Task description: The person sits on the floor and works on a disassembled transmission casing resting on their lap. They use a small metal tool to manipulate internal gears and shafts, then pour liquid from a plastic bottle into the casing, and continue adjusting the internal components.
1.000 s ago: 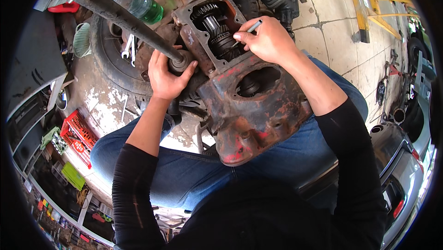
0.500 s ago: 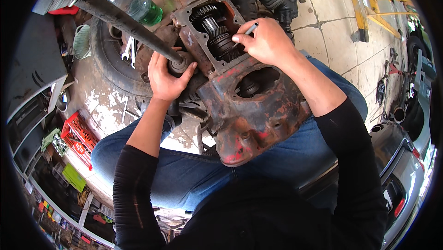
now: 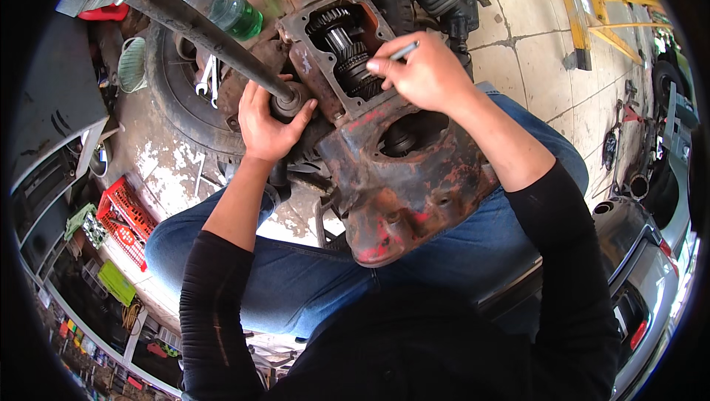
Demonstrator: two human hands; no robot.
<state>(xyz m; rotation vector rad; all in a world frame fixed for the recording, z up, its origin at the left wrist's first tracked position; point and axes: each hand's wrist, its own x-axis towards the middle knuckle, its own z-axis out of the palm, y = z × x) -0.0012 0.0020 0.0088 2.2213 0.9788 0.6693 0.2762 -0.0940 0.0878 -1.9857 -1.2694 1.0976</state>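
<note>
Rust-brown metal gearbox (image 3: 414, 190) sat centrally as the right hand (image 3: 429, 75) pinched a slim grey rod (image 3: 404, 51), newly tilted flatter, suggesting re-angling over dark toothed gears (image 3: 353, 66), and the left hand (image 3: 266, 129) clasped a round metal hub (image 3: 289, 109).

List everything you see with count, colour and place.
Housing: one, rusty brown, centre
Gears: several, dark grey, inside housing
Thin tool: one, grey, right hand
Shaft: one, grey, upper left
Large tyre: one, black, behind shaft
Bottle: one, clear, green liquid, top left
Wrenches: two, silver, left of shaft
Crate: one, red, left
Frame: one, yellow, top right
Car: one or more, silver, right
Small clutter: many, mixed, lower left
Left hand: one, bare, at shaft
Right hand: one, bare, above gears
</note>
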